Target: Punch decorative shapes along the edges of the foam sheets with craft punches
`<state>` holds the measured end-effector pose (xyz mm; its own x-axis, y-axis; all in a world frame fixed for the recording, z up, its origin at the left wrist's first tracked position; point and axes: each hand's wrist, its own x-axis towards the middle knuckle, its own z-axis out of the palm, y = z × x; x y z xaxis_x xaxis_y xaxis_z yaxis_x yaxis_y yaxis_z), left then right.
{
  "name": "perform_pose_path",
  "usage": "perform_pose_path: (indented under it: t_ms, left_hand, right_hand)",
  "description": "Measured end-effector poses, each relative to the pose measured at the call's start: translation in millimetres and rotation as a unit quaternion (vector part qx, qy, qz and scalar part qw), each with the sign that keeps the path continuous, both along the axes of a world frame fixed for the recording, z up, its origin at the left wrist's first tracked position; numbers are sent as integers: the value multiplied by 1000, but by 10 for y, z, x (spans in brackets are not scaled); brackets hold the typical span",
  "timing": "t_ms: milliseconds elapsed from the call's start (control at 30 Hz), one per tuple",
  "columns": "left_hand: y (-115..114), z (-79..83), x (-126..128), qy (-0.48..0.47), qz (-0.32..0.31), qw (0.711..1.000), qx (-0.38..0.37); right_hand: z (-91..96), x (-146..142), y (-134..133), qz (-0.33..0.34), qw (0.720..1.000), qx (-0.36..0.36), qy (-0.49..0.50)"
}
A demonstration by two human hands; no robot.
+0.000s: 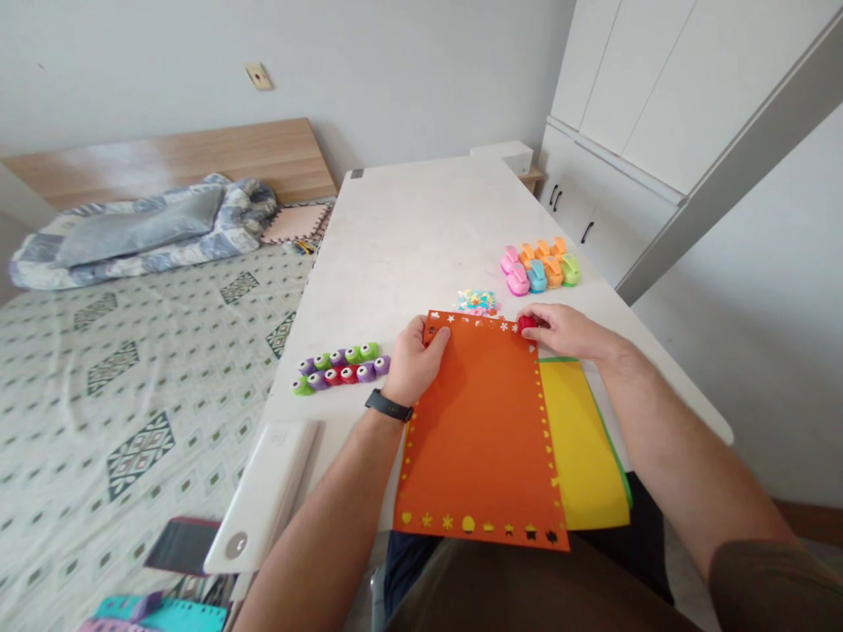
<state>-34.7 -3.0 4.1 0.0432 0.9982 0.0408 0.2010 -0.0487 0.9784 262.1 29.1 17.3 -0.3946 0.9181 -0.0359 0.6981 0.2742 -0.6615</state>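
Note:
An orange sheet of paper (484, 421) with small shapes punched along its edges lies in front of me. My left hand (421, 358) grips its upper left edge, thumb on top. At the upper right corner, my right hand (559, 329) is closed around a red craft punch (527, 325), which sits against the paper's edge. Beneath the orange sheet, yellow paper (583, 439) and a green edge stick out to the right. Just beyond the top edge is a small pile of colourful paper cut-outs (477, 302).
Several small green, purple and red punches (341, 369) stand in rows at the left on the white table (408, 228). Larger pink, orange, blue and green punches (540, 266) are grouped at the right. A white device (267, 491) lies along the left edge, beside a bed (164, 351).

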Motion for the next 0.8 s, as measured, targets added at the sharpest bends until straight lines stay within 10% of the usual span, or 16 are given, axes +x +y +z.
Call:
perform_pose_path:
  t_ms: [800]
  left_hand:
    - [11, -7, -13, 16, 17, 1000, 7]
  right_hand:
    - [-12, 7, -6, -9, 1000, 2, 5]
